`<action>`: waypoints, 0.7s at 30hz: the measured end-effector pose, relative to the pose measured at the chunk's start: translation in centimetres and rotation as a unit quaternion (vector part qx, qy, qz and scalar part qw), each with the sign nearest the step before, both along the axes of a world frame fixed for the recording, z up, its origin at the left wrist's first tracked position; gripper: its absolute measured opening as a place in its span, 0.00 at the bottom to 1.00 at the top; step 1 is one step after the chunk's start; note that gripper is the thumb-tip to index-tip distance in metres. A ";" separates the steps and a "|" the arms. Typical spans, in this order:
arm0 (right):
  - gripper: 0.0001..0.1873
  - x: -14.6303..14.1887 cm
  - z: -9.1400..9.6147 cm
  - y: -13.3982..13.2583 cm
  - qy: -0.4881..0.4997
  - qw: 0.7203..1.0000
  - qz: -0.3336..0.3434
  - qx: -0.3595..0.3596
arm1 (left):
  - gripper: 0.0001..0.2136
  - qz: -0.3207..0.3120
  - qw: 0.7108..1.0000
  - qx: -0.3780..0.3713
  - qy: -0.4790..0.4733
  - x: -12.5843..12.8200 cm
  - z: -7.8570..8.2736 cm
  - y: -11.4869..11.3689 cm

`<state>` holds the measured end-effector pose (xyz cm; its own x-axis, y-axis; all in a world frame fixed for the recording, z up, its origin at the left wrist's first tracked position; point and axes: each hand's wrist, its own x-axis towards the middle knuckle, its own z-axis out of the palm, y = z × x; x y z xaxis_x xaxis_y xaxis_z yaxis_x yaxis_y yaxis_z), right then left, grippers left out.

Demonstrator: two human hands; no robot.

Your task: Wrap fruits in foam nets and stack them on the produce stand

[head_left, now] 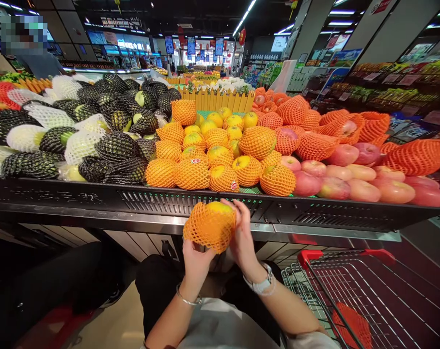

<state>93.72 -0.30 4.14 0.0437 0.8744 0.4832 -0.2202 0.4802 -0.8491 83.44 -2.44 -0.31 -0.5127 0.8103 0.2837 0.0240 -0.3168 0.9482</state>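
Observation:
I hold one orange in an orange foam net (210, 225) below the front edge of the fruit stand (191, 203). My left hand (195, 259) grips it from underneath, fingers closed on the net. My right hand (242, 235) clasps its right side, fingers curled over the top where the yellow-orange skin shows. On the stand just above lies a pile of netted oranges (212, 155), some with red stickers.
Red apples (365, 186) and orange nets lie right of the oranges; fruit in black and white nets (78, 126) lies left. A red-handled shopping cart (369, 295) stands at my lower right with a netted fruit (353, 325) inside. Another person stands far left behind the stand.

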 end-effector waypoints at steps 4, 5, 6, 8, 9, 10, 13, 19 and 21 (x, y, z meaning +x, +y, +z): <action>0.39 -0.5 -1.2 -1.2 0.039 0.995 0.051 -0.078 | 0.22 -0.076 0.982 0.036 0.171 -0.5 1.9 -0.8; 0.33 -0.2 -1.5 -1.0 0.063 0.994 0.026 -0.086 | 0.21 -0.137 0.966 0.050 0.213 -0.9 2.6 -1.4; 0.28 0.3 -1.8 -0.8 0.087 0.992 -0.008 -0.087 | 0.18 -0.201 0.946 0.066 0.246 -1.4 3.3 -2.1; 0.24 1.4 -2.3 -0.2 0.124 0.987 -0.078 -0.071 | 0.14 -0.274 0.921 0.105 0.256 -2.4 4.3 -3.3; 0.24 1.9 -2.5 0.0 0.131 0.984 -0.103 -0.056 | 0.14 -0.267 0.929 0.125 0.224 -2.8 4.7 -3.6; 0.25 2.4 -2.7 0.1 0.130 0.984 -0.117 -0.040 | 0.16 -0.243 0.944 0.138 0.174 -2.9 4.9 -3.7; 0.34 2.8 -2.8 -0.5 0.086 0.991 -0.104 0.001 | 0.39 -0.231 0.966 0.115 0.029 -1.9 4.5 -2.4; 0.45 3.2 -1.4 -1.4 -0.121 0.989 -0.041 0.073 | 0.39 -0.256 0.958 0.127 0.001 1.1 3.4 1.5; 0.42 5.3 -0.3 -1.5 -0.160 0.982 -0.069 0.077 | 0.37 -0.182 0.966 0.163 0.089 -0.5 5.1 2.5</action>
<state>98.98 -1.85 3.81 -0.0183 0.7862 0.6177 0.1222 0.6150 -0.7790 82.91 0.06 4.80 -0.1303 0.7809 0.6109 0.0074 -0.6153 0.7882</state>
